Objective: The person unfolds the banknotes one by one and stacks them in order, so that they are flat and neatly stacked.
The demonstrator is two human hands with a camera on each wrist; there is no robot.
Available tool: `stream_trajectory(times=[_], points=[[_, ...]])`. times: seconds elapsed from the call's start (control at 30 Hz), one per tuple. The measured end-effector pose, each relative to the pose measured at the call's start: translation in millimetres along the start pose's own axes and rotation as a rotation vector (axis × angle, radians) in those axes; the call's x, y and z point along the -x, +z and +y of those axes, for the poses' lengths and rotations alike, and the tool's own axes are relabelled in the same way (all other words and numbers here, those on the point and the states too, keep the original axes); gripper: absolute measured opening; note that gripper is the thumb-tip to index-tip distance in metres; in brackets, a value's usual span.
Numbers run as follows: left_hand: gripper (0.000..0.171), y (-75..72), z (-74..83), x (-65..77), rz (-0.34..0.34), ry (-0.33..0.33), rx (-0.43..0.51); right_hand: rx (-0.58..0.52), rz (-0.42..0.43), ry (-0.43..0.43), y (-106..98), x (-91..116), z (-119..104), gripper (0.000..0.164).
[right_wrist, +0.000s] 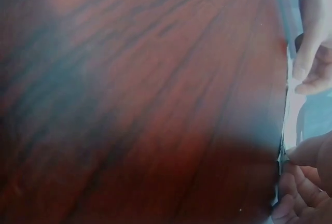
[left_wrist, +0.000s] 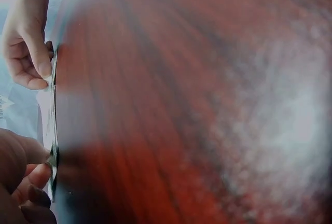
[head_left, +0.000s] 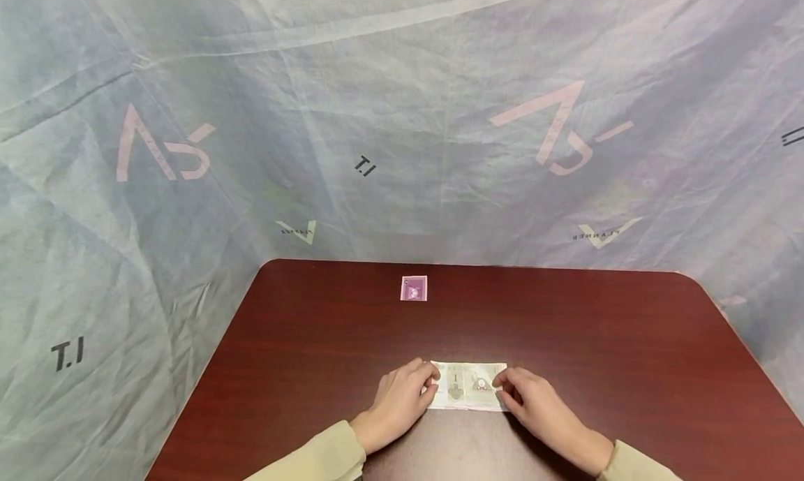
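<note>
A pale strip of paper (head_left: 466,389) with printed pictures lies crosswise near the front of the table, a fold line down its middle. At its left end my left hand (head_left: 402,399) pinches the edge between thumb and fingers. My right hand (head_left: 541,410) grips the opposite end in the same way. Seen edge-on in the left wrist view, the paper (left_wrist: 52,112) shows several thin layers, and the left thumb presses its near edge. The right wrist view has the right thumb and fingers at the near corner of the paper (right_wrist: 293,112).
Farther back on the dark red wooden table (head_left: 565,327) lies a small purple square card (head_left: 414,289) with a pale figure on it. A grey printed cloth (head_left: 402,118) hangs behind the table and along its sides.
</note>
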State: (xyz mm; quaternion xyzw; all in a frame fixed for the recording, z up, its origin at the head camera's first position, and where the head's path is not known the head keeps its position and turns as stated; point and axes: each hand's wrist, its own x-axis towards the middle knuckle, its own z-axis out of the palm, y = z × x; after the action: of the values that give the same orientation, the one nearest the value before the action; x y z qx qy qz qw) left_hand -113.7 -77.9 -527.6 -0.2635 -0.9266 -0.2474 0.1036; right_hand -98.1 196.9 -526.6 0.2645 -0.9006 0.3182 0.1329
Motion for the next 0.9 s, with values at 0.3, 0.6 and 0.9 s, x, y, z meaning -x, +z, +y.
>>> stream_trajectory(times=[0.3,0.6,0.9], points=[[0.013,-1.3,0.1,-0.7,0.002,-0.021,0.028,0.05,-0.023,0.025,-3,-2,-3,0.024],[0.013,-0.9,-5.2,-0.7,-0.069,-0.068,0.089,0.174,-0.04,0.05,-9,1,-5,0.025],[0.007,-12.4,-13.9,-16.6,-0.131,-0.038,0.086,0.185,-0.028,-0.086,-11,-3,1,0.029]])
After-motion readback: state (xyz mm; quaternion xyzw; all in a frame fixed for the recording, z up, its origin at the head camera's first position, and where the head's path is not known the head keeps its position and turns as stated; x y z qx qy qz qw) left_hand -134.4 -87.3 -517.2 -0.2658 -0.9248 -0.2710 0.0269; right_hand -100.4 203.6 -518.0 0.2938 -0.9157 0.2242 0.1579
